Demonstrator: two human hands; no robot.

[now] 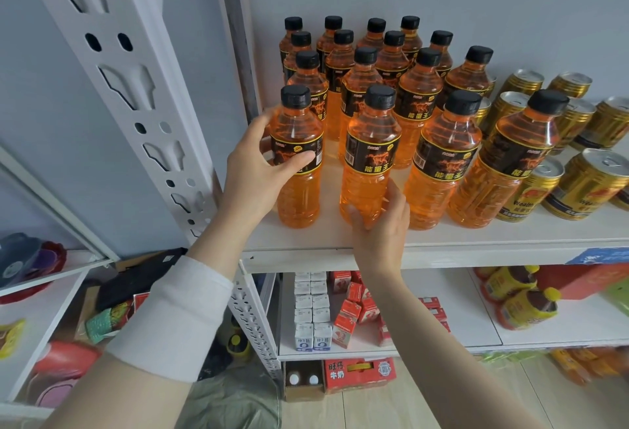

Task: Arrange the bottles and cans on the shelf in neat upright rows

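Several orange drink bottles with black caps and black labels stand upright in rows on the white shelf point(442, 245). My left hand point(253, 173) is wrapped around the front-left bottle point(299, 190) at its label. My right hand point(381, 224) grips the base of the second front bottle point(369, 163). Two more front bottles point(442, 170) stand to the right, the outer one point(503, 170) against the cans. Several gold cans point(585, 187) stand upright in rows at the right end of the shelf.
A white perforated upright post point(149, 115) rises just left of the bottles. Below are a lower shelf point(476, 340) with small cartons and yellow-capped bottles, and boxes on the floor. A side rack point(51, 292) at the left holds assorted goods.
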